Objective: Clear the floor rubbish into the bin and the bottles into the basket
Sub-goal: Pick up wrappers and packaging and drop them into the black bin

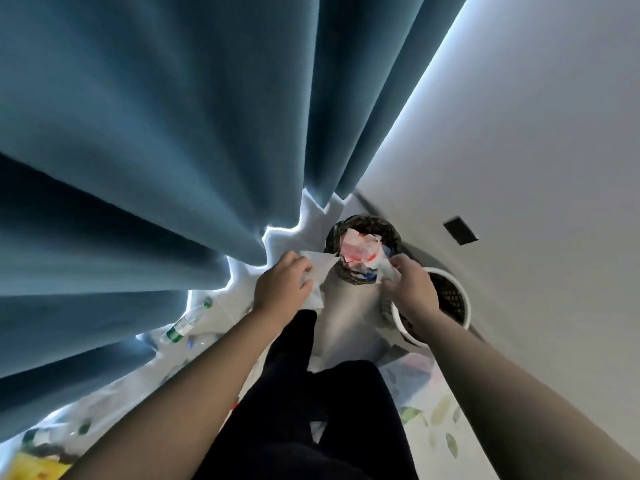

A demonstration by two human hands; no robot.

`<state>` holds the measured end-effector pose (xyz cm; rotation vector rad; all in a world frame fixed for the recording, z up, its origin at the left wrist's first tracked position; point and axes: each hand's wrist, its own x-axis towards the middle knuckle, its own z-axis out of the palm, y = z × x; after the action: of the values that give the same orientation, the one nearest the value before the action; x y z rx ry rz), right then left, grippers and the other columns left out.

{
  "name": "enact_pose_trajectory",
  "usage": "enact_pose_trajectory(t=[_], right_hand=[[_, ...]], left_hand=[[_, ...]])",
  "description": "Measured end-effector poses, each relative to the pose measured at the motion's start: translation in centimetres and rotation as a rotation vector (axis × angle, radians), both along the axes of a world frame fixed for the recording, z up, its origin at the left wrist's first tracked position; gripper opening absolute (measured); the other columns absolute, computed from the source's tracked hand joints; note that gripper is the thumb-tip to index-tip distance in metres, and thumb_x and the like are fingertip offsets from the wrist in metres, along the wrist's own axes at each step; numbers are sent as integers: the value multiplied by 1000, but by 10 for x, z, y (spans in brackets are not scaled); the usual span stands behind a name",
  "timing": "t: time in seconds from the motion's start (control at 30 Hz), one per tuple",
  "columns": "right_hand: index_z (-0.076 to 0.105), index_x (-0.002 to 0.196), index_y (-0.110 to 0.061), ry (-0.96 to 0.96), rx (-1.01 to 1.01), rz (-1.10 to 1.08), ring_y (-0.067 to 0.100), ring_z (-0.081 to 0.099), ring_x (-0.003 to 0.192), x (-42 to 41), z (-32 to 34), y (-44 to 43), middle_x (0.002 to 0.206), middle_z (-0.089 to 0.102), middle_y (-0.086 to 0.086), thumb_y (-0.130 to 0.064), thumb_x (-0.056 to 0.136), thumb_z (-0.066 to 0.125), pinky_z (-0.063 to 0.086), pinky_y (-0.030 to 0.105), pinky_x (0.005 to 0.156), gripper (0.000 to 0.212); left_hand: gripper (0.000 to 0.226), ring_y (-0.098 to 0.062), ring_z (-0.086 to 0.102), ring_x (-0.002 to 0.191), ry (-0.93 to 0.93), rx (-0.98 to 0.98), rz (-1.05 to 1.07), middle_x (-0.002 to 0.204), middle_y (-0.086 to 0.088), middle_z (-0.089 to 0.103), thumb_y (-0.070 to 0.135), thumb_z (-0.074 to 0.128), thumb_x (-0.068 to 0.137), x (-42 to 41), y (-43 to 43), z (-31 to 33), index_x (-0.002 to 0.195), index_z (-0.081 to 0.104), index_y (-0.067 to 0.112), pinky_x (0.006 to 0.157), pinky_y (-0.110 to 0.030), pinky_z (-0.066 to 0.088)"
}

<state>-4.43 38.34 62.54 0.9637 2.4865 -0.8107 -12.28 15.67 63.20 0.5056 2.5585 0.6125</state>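
A crumpled sheet of white paper (320, 271) is gripped in the left hand (282, 289), the fingers being curled round it so that its corners stick out beyond the knuckles and below the palm. A smaller white scrap (385, 273) is pinched in the right hand (410, 289) between curled fingers and thumb; whether the two pieces are joined cannot be told. Just beyond and between the two grips the dark woven bin (369, 221) is seen, already filled near its rim with crumpled red-and-white rubbish (358, 252); the scrap is held at the bin's near edge, while the sheet is held just to the left of it. Directly under the right wrist and a little to its right the white-rimmed basket (462, 301) is found, its dark mesh inside visible. Well to the left of the left-hand grip and nearer the person, a clear bottle (183, 323) with a green label lies on the floor at the foot of the blue curtain (156, 133). Dark trousers (311, 410) are seen below both forearms.
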Motion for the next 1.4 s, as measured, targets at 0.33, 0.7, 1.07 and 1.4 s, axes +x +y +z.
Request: enact_pose_trajectory(t=[0.33,0.7,1.07,1.4], right_hand=[[54,117,-26,-65,-102,-95,20,60,94,-47,-164,114,110,60,0,-23,83,58,52,40,74,34],[50,113,-21,-248,-33,196,28,60,90,-77,-399,166,109,52,3,-20,90,56,48,37,69,24],[23,149,-16,-252,119,381,33,34,134,-101,-465,165,153,24,15,-25,91,57,44,42,96,68],[6,154,-9,-304,76,627,29,8,148,-117,-507,167,162,8,10,-41,98,43,19,46,116,75]], left_hand=[[9,-28,56,75,-103,-142,-157,101,2,47,21,53,89,-66,162,-163,98,57,19,58,-29,35],[8,-15,41,69,-125,-277,-171,100,-2,49,17,56,88,-61,227,-401,95,58,15,51,-29,23],[53,-33,14,143,-98,-526,-513,156,-16,11,35,46,94,-72,242,-449,143,34,19,108,-45,27],[69,-28,2,148,-313,-680,-719,160,-15,-3,54,25,98,-78,239,-489,154,5,19,118,-53,-4]])
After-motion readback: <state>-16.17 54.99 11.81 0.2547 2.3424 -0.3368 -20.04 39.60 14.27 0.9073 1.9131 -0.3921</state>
